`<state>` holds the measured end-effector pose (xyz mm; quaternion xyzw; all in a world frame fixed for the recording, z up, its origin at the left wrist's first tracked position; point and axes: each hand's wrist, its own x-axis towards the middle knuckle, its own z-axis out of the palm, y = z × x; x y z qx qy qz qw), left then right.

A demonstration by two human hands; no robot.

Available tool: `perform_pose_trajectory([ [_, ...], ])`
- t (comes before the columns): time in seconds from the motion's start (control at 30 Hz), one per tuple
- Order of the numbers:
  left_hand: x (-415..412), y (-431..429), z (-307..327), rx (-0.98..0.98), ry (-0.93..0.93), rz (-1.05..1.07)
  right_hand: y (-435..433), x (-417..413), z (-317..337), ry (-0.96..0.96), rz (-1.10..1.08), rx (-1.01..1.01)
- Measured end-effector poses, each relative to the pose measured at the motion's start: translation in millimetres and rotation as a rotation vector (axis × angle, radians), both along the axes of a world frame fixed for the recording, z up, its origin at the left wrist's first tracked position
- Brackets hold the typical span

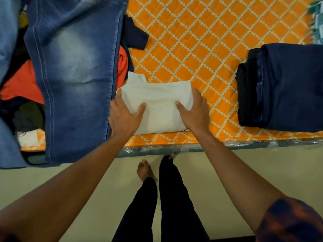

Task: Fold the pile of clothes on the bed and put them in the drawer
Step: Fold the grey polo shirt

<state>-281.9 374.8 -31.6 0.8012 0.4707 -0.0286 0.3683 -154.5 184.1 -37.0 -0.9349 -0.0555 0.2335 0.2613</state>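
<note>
We see a folded white garment (157, 105) at frame centre, flat on the orange diamond-pattern bedsheet (201, 41), close to the near bed edge. Left hand (122, 117) rests on its left side and right hand (194, 110) on its right. On each, thumb and index are straight and spread wide, thumb on top of the cloth. The other fingers are foreshortened behind the knuckles, so we can't tell whether they tuck under.

Faded blue jeans (73, 67) at left hang over the bed edge, covering most of the pile. Only scraps of an orange-red garment (22, 84) and a navy garment (134, 32) show. A folded dark denim stack (283, 84) at right is cut off by the frame. A teal patterned item (317, 23) at upper right is too blurred to identify.
</note>
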Motion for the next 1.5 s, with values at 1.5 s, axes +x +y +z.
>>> perform_pose_trajectory([
  [1.5, 450.8, -173.3, -5.5, -0.832, -0.141, 0.046, -229.3, 441.0, 8.3, 0.154, -0.258, 0.262],
])
